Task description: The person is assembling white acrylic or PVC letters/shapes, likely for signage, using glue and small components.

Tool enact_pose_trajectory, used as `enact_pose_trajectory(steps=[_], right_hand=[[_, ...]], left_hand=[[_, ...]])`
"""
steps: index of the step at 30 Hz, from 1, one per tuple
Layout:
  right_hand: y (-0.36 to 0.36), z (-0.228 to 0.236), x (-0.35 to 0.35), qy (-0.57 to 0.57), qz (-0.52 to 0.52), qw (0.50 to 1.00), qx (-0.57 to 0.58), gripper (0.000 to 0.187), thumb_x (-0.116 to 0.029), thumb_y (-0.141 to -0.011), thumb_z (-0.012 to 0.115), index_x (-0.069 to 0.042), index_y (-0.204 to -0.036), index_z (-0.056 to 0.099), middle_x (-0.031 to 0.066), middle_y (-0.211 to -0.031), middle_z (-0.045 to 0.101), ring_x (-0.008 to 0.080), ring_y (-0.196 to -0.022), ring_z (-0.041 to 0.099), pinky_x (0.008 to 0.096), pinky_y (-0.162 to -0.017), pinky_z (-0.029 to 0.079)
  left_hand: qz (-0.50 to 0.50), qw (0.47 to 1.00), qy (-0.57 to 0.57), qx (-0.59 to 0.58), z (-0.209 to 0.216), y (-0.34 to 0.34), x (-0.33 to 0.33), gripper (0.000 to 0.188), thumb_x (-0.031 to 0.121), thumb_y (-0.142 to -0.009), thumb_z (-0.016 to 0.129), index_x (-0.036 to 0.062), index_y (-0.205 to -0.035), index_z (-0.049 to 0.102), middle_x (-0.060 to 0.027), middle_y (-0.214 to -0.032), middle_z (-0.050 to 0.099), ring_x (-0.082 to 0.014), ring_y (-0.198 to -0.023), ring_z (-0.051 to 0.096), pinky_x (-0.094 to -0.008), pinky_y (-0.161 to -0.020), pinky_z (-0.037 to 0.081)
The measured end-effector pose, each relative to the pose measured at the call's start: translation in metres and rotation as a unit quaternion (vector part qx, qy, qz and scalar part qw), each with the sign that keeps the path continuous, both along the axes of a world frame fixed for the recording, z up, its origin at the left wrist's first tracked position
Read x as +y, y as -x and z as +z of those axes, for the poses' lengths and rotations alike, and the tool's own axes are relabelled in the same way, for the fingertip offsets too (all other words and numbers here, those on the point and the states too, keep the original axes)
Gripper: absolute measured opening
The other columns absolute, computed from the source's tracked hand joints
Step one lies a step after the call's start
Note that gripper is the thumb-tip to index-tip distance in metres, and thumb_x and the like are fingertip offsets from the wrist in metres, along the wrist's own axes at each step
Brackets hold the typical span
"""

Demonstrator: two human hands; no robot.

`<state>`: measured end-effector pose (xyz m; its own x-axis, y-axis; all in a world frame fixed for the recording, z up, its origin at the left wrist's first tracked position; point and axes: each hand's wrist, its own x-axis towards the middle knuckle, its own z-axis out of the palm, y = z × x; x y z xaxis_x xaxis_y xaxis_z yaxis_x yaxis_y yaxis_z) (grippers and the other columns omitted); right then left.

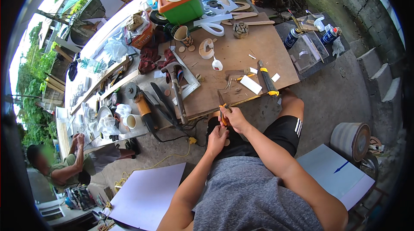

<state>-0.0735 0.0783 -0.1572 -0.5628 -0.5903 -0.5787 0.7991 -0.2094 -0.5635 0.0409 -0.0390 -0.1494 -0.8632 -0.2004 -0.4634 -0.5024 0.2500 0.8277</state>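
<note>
Right hand (233,117) is closed on orange-handled pliers (223,110) at the near edge of the surface (258,41); left hand (217,139) is just beside, fingers curled, can't tell on what. Both sit over the lap, likely for control. Yellow-and-black-handled tool (268,82) lies at the near edge, right of the hands, probably for easy reach. Hammer (177,88) and angle grinder (143,106) lie left, handles toward that edge. Beyond the right edge, spray cans (292,38) carry labels, too small to read; pale panel (317,166) bears a blue arrow (341,167).
</note>
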Motion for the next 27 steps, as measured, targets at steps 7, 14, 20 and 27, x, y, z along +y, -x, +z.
enact_pose_trajectory(steps=[7,14,20,27], right_hand=[[0.003,0.012,0.008,0.077,-0.011,0.996,-0.031,0.04,-0.041,-0.1,0.058,-0.005,-0.083,0.057,0.0175,-0.1,0.07,0.0271,-0.081,0.071,0.0391,-0.073,0.059],[0.01,0.022,0.008,0.127,0.037,0.99,-0.041,0.04,-0.043,-0.101,0.056,-0.006,-0.085,0.059,0.0202,-0.112,0.07,0.0335,-0.094,0.072,0.0473,-0.082,0.059],[0.016,0.017,0.002,0.104,0.029,0.993,-0.054,0.042,-0.045,-0.099,0.058,-0.006,-0.084,0.058,0.0191,-0.107,0.07,0.0322,-0.091,0.072,0.0447,-0.078,0.06],[0.005,-0.002,-0.011,0.003,-0.025,0.999,-0.023,0.043,-0.045,-0.098,0.061,-0.007,-0.079,0.055,0.0111,-0.084,0.067,0.0226,-0.065,0.067,0.0368,-0.06,0.058]], left_hand=[[-0.002,1.0,-0.004,0.016,-0.008,-0.004,-0.003,0.026,0.017,-0.095,0.066,-0.002,-0.11,0.058,-0.0092,-0.087,0.069,-0.015,-0.077,0.068,-0.0299,-0.071,0.053],[0.013,1.0,-0.013,0.003,0.002,-0.002,-0.001,0.029,0.019,-0.093,0.069,-0.0014,-0.11,0.059,-0.0123,-0.085,0.072,-0.0194,-0.077,0.072,-0.0331,-0.071,0.055],[0.004,1.0,-0.014,-0.012,0.008,0.0,-0.001,0.034,0.018,-0.094,0.066,-0.0044,-0.118,0.057,-0.0104,-0.088,0.069,-0.0162,-0.077,0.068,-0.0303,-0.072,0.054],[0.002,1.0,-0.024,-0.004,-0.001,-0.001,-0.002,0.035,0.018,-0.094,0.066,-0.0046,-0.119,0.057,-0.0102,-0.088,0.068,-0.0152,-0.076,0.067,-0.0301,-0.072,0.053]])
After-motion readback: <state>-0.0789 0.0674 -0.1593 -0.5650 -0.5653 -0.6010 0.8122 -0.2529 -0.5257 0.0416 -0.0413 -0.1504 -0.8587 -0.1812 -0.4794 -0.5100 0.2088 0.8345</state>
